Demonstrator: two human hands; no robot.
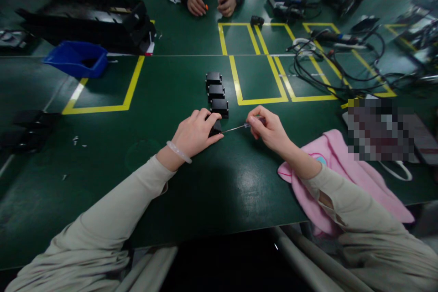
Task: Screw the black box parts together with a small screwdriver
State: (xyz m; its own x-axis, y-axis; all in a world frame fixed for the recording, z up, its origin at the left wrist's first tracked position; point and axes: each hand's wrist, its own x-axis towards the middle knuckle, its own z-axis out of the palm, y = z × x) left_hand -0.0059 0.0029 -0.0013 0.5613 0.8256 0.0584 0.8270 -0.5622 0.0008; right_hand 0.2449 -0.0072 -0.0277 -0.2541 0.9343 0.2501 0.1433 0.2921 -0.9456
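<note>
My left hand (195, 133) is closed around a small black box-shaped part (215, 128), pressing it to the green table. Fingers hide much of that part. In my right hand (268, 127) is a screwdriver (247, 125), held nearly level, its thin shaft pointing left. The tip meets the near right corner of the black part, by my left thumb; whether a screw sits there is too small to tell. Just beyond, three similar black parts (216, 92) stand in a row leading away from me.
A blue bin (80, 58) and a large black tray (92, 23) are at the left, with loose screws (75, 139) nearer. Pink cloth (333, 159) lies under my right forearm. Tangled cables (328, 68) cover the right side. Across the table, co-workers' hands (226, 4) are visible.
</note>
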